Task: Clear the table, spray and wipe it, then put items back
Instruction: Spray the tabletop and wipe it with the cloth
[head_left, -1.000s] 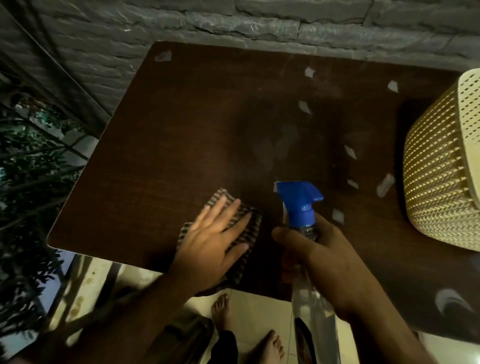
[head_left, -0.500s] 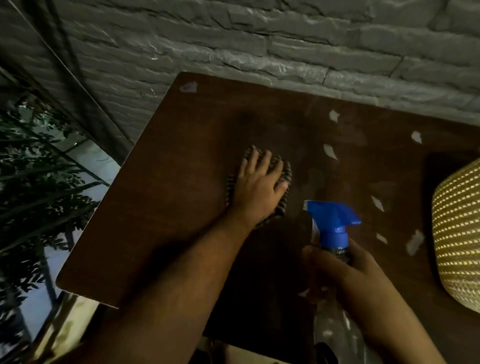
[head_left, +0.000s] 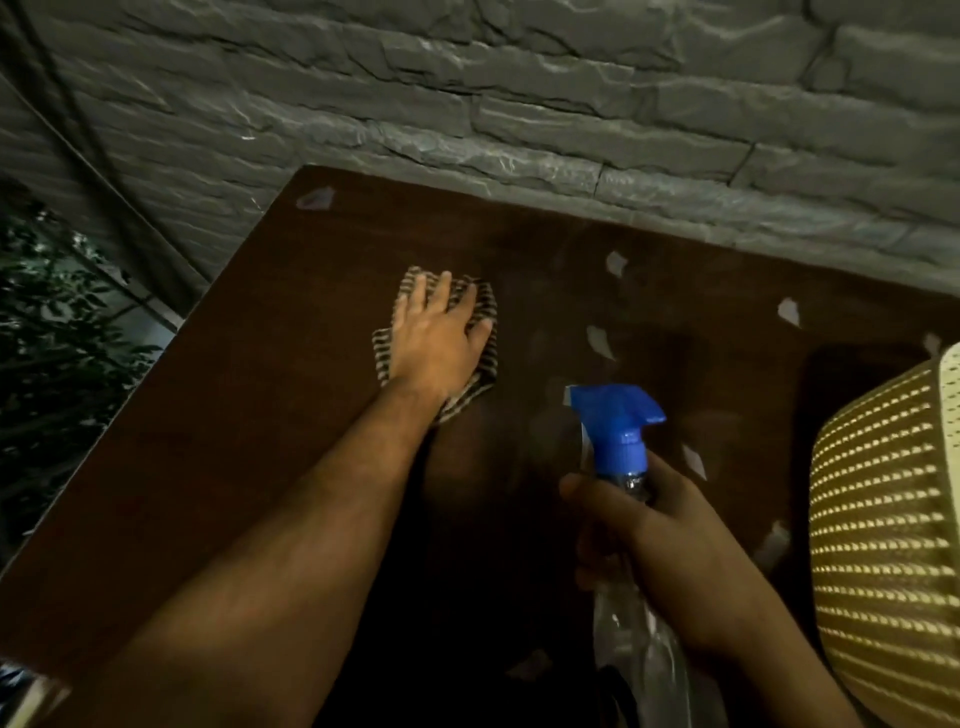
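A dark brown wooden table (head_left: 249, 426) fills the view, its far edge against a grey stone wall. My left hand (head_left: 439, 335) lies flat with straight fingers on a striped cloth (head_left: 485, 312) and presses it onto the far-left part of the tabletop. My right hand (head_left: 670, 561) grips the neck of a clear spray bottle (head_left: 615, 431) with a blue trigger head, held above the table's near middle. Pale chipped patches dot the table's right half.
A cream woven basket (head_left: 883, 545) stands on the table at the right edge of the view. Dark leafy plants (head_left: 57, 353) show beyond the table's left edge. The stone wall (head_left: 519, 104) runs along the back.
My left hand has slid the cloth from the table's near edge away toward the wall. The right hand still holds the spray bottle in much the same place.
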